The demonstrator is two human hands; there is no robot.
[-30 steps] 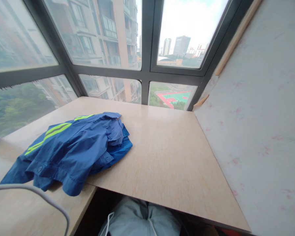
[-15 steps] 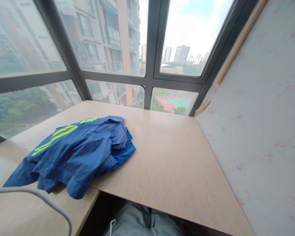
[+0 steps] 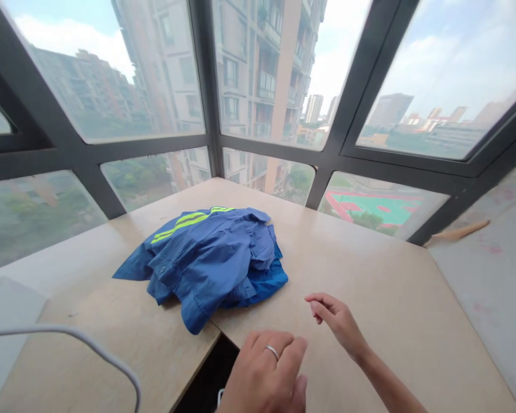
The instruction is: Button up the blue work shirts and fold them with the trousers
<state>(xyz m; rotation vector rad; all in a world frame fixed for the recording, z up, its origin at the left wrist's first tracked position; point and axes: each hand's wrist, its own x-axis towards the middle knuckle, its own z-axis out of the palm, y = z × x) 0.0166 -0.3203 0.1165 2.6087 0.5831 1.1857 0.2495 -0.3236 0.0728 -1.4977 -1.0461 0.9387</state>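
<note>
While the left hand hangs low over the near edge of the tabletop, its fingers bent and its palm turned from my view, I cannot tell whether it is closed; a plain ring sits on one finger. I find the right hand farther forward, above the tabletop, part-open, fingers loosely curled and thumb near the index, gripping nothing that I can see. Both hands are clear of the blue garment, which lies crumpled on the tabletop to their left, close to the inner corner. I note yellow-green stripes along its far side and a brighter blue section at its right edge. A pale cable curves at lower left; dark window frames stand behind.
</note>
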